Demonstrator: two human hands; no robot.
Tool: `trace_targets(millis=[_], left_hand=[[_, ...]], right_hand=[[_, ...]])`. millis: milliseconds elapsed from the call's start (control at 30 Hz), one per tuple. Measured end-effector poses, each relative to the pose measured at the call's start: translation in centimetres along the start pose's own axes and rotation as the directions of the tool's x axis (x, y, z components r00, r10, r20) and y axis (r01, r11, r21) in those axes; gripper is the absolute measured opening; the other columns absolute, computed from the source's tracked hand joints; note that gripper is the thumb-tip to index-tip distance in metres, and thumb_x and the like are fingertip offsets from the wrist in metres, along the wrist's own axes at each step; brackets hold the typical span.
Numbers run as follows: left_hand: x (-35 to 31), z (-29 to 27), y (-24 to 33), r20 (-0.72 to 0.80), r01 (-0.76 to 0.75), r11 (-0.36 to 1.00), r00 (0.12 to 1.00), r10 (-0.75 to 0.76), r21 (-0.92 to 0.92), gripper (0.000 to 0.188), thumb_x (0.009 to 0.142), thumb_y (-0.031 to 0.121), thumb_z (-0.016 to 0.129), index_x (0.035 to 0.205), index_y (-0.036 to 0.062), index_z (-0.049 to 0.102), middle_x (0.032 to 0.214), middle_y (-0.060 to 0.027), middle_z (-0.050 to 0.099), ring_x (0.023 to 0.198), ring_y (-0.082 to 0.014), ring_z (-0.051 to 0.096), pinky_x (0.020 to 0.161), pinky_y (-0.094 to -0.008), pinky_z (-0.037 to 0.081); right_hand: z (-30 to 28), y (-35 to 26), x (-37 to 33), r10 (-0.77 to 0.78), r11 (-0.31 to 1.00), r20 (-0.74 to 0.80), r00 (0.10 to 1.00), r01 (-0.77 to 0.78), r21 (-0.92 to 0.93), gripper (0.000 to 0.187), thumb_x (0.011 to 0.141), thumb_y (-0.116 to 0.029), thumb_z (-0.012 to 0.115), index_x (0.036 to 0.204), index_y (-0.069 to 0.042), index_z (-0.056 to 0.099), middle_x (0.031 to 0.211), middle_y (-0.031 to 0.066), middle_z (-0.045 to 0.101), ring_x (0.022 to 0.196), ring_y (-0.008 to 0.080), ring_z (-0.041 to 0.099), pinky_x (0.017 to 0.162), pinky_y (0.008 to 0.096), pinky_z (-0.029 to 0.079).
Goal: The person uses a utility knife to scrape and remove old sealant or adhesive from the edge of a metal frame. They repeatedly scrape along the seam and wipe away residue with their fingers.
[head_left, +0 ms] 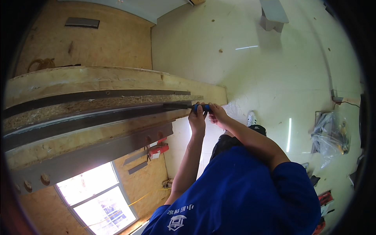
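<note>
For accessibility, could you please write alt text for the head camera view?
A person's left hand and right hand hold a blue-handled tool, its dark blade at long wooden boards with grey strips. A window shows lower left.

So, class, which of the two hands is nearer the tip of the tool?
The left hand: it grips the blue handle on the side toward the tip, while the right hand is at the handle's far end.

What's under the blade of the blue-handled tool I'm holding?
A dark grey strip shows beside the tool's blade; whatever lies directly beneath is covered, so I can't see it.
</note>
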State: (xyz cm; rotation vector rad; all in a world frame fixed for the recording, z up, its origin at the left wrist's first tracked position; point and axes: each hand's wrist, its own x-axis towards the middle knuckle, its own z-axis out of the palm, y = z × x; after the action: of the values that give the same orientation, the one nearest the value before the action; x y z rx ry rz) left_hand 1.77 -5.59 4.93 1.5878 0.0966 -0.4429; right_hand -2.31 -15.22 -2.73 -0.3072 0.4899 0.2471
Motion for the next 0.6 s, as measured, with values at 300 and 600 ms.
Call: trace_targets(millis=[300,600], left_hand=[[0.7,-0.7,-2.0,-0.021,-0.027,0.999,0.999,0.027,-0.021,0.037,0.101,0.023,0.048,0.120,-0.0081,0.054,0.120,-0.0143,0.059,0.107,-0.0219,0.059,0.093,-0.0328,0.051],[0.4,-1.1,-1.9,-0.019,-0.040,0.995,0.999,0.039,-0.087,0.041,0.098,0.027,0.054,0.122,-0.0036,0.042,0.122,-0.0190,0.057,0.111,-0.0263,0.058,0.097,-0.0376,0.049]], right_hand=[[-0.2,0.9,0.8,-0.050,0.999,0.036,0.998,0.049,0.020,0.024,0.098,-0.042,0.051,0.095,-0.019,0.045,0.071,-0.0029,0.041,0.049,0.0068,0.030,0.044,0.0234,0.022],[0.1,1.8,1.4,-0.036,0.984,0.076,0.996,0.022,0.177,0.027,0.095,-0.043,0.055,0.101,-0.019,0.044,0.071,-0.0033,0.042,0.052,0.0062,0.033,0.046,0.0229,0.025]])
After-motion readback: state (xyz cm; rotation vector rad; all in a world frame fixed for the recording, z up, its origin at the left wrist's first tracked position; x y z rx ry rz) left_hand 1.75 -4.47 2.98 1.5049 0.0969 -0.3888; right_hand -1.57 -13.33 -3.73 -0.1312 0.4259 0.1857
